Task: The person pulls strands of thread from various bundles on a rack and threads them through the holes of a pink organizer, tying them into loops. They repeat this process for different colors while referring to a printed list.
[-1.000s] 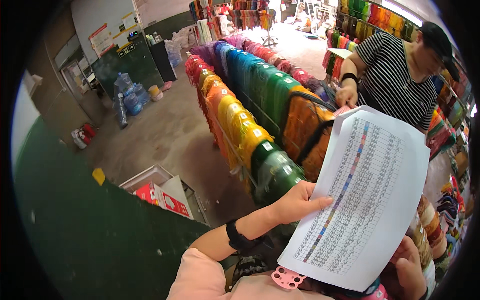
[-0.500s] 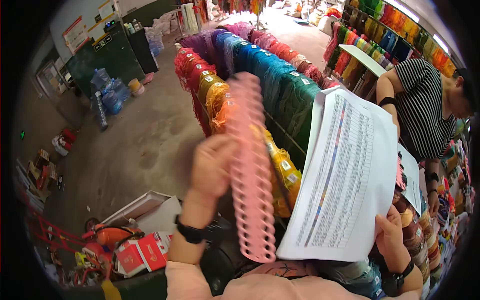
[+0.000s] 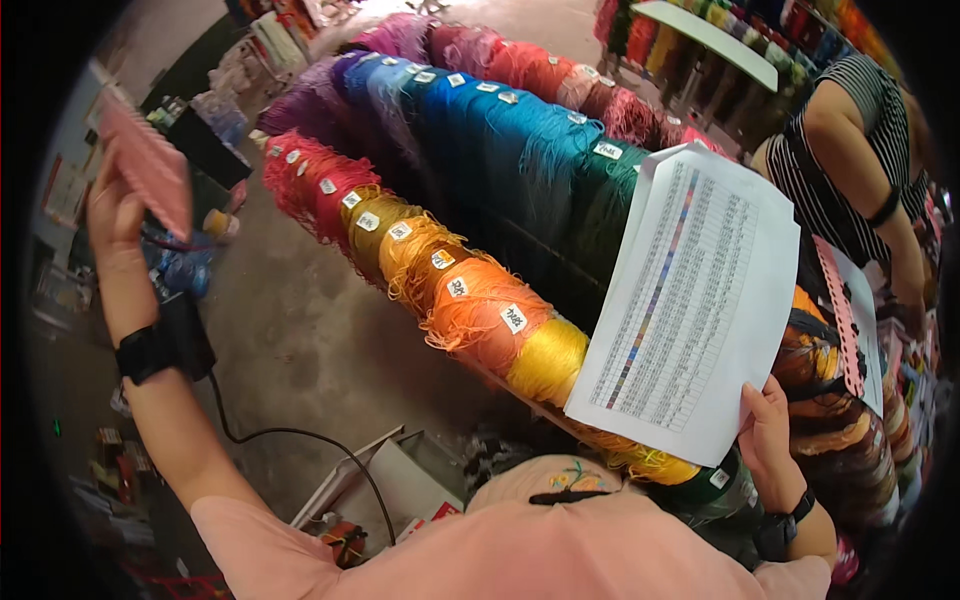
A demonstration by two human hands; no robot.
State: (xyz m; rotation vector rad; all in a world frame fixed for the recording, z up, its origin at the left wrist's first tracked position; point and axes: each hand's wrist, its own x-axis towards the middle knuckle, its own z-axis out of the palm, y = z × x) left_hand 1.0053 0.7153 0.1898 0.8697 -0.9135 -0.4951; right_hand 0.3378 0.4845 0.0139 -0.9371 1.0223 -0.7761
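Pinching the paper sheets point(image 3: 695, 310) at their lower right edge, the right hand point(image 3: 768, 428) has its fingers mostly hidden behind them; the left hand point(image 3: 115, 212), raised far left, grips a blurred pink strip point(image 3: 152, 165), fingertips unclear. Open floor point(image 3: 290, 345) separates the left arm point(image 3: 185, 430) from rounded, stringy yarn skeins point(image 3: 480, 292), partly covered by the sheets. Beyond, a striped-shirted person point(image 3: 850, 140) is cut off.

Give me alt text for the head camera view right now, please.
A person in a pink top holds a pink notched strip in the left hand and printed white sheets in the right hand. Rows of colorful tagged yarn stretch ahead; another person in a striped top is at the right.
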